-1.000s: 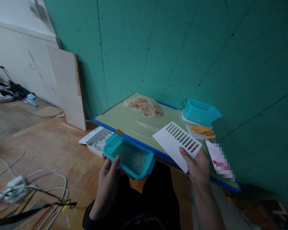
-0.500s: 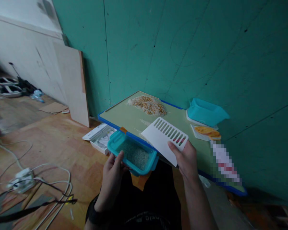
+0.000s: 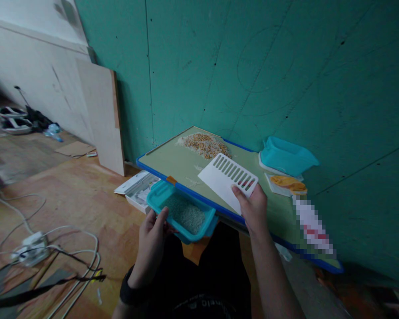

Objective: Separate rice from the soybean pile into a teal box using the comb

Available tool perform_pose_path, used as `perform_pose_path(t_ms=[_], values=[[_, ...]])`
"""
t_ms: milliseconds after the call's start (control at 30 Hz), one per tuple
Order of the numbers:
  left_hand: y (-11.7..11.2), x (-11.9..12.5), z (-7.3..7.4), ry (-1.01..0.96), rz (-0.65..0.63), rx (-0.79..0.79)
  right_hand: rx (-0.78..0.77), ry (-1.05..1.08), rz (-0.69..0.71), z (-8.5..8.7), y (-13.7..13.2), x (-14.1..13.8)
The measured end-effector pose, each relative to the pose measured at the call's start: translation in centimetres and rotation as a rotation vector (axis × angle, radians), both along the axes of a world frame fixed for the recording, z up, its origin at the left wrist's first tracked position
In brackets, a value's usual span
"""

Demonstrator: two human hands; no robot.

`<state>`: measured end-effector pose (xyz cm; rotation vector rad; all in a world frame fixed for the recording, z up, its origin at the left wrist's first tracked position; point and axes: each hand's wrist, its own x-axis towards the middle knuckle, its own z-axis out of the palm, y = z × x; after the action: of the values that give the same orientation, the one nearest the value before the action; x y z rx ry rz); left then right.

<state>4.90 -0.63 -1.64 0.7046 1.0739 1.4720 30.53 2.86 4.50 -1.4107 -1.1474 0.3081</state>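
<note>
My left hand (image 3: 152, 243) is closed on the near rim of a teal container (image 3: 181, 212) of white grains, held just below the front edge of a green board with a blue rim (image 3: 173, 166). My right hand (image 3: 252, 209) grips a white slotted scraper (image 3: 228, 179) by its near end, tilted over the board. A pile of yellow and white grains (image 3: 206, 145) lies at the board's far side, with a thin trail of white grains (image 3: 194, 178) nearer the edge.
A second teal container (image 3: 287, 155) on a white lid and a white dish with orange pieces (image 3: 287, 183) sit on the board's right. A green wall stands behind. A leaning wooden panel (image 3: 103, 122), an open white box (image 3: 138, 189) and cables with a power strip (image 3: 33, 248) are on the floor at left.
The scraper has moved left and farther over the board, toward the grain pile. The line of white grains on the board has shrunk. The teal container stays at the board's edge.
</note>
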Motion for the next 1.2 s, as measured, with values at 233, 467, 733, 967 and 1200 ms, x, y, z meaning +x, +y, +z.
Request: perform_pose_path(t_ms=[233,467,733,967,1200], values=[[0.2,-0.5,-0.1,0.011,-0.005,0.009,-0.036,0.011,0.079,0.6,3.1,-2.1],[-0.1,-0.4,-0.4,0.011,-0.016,0.014,-0.089,0.151,0.256,0.5,3.9,-3.2],[0.0,-0.4,-0.7,-0.026,-0.026,0.001,-0.126,0.253,0.322,1.0,2.7,-4.1],[-0.2,-0.2,-0.3,-0.065,-0.037,-0.023,-0.004,0.253,0.260,1.5,1.5,-2.9],[-0.8,-0.2,0.0,-0.043,-0.030,-0.022,0.129,0.010,-0.190,1.3,-5.8,5.0]])
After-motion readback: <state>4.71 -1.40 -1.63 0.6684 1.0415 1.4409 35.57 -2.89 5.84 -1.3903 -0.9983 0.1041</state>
